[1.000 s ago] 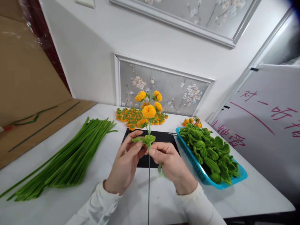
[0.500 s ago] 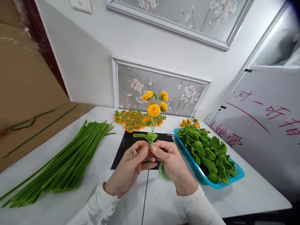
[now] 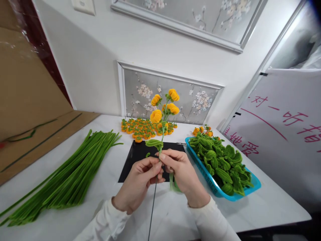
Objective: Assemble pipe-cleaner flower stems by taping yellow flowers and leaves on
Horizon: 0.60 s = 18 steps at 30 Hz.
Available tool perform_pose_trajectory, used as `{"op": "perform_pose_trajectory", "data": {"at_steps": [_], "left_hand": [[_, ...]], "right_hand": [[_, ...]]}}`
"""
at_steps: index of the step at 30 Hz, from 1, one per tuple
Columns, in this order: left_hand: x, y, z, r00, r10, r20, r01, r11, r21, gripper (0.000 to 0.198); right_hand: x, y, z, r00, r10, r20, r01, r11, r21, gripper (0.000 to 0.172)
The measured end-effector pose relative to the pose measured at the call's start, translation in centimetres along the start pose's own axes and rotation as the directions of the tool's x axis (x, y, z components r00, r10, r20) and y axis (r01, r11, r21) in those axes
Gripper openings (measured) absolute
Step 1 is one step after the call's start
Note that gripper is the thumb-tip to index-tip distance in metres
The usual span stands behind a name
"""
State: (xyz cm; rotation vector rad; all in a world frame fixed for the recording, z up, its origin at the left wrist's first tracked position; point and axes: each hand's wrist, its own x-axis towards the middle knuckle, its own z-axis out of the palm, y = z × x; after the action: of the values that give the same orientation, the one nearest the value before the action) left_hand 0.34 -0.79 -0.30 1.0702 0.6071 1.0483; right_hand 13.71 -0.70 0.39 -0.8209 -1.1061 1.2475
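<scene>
My left hand (image 3: 137,184) is closed, thumb and fingers pinching the thin dark stem (image 3: 151,214) of an upright artificial flower. Just above it, my right hand (image 3: 185,176) also pinches the stem between thumb and forefinger. Several fuzzy orange-yellow blossoms (image 3: 155,116) branch from the top of the stem. Below them a green fuzzy leaf (image 3: 153,143) sticks out to the left, over my fingers. Pale green tape (image 3: 171,182) shows beneath my right hand, beside a green roll partly hidden by that hand. Whether the tape reaches my fingers is hidden.
Long green fuzzy stems (image 3: 72,177) lie in a bundle at left. Orange blossoms (image 3: 139,129) cover the back of the white table (image 3: 107,214). A black mat (image 3: 127,167) lies under my hands. At right, a blue basket (image 3: 234,197) holds green leaves, with pliers tips (image 3: 181,144) beside it.
The flower has turned on its stem, so the blossoms and leaf face differently. My left hand has slid slightly down and left, below the right one.
</scene>
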Motion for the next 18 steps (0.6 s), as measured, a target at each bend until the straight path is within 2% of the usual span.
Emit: {"op": "perform_pose_trajectory", "data": {"at_steps": [6,14,18], "left_hand": [[-0.05,-0.09,-0.21,0.999,-0.021,0.031,0.021,1.0,-0.015,0.014],[-0.14,-0.17,-0.33,0.997,0.018,0.071,-0.014,0.999,-0.051,0.017],[-0.14,-0.2,-0.27,0.996,0.041,0.085,-0.033,0.995,-0.094,0.021]], "right_hand": [[0.4,-0.17,-0.86,0.985,0.064,0.16,-0.083,0.99,0.118,0.011],[0.72,-0.05,-0.85,0.965,0.118,0.234,-0.166,0.966,0.199,0.015],[0.74,-0.12,-0.64,0.982,0.059,0.181,-0.091,0.98,0.174,0.011]]}}
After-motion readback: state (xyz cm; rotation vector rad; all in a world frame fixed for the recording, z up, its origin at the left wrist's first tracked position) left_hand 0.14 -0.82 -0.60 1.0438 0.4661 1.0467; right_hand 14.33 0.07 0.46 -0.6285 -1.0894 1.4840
